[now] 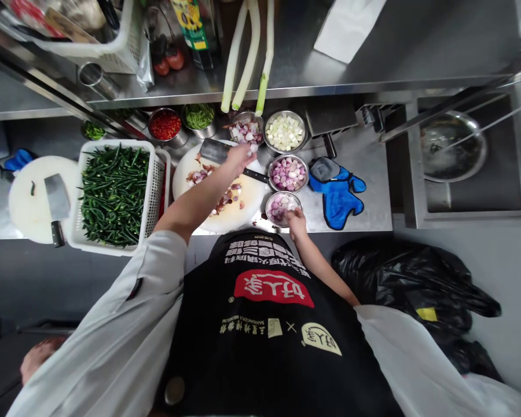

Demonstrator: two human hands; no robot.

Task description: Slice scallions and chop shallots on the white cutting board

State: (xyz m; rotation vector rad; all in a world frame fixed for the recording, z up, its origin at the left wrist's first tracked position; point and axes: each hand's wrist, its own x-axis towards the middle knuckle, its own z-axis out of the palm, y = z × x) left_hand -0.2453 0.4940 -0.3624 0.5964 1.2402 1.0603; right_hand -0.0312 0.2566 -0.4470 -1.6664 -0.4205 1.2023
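Observation:
My left hand [239, 161] is over the far side of a round white cutting board [254, 200], fingers closed around a pale piece that looks like a shallot [252, 149]. Just beyond it is a metal bowl of shallot pieces [246, 132]. Beneath this hand lies a cleaver [215, 150], its black handle pointing right. Shallot skins and scraps [228, 200] are scattered on the board, partly hidden by my forearm. My right hand [296, 223] grips the near right rim of a small metal bowl [267, 209] holding peeled shallots [282, 205]; its fingertips are partly hidden.
Bowls of purple shallots [289, 174] and white cubes [285, 132] stand behind. Left are a basket of green chillies [115, 194] and another cleaver [57, 197] on a board. Blue cloth [341, 200] lies right. Scallion stalks [247, 58] overhang the shelf. A sink [443, 197] is far right.

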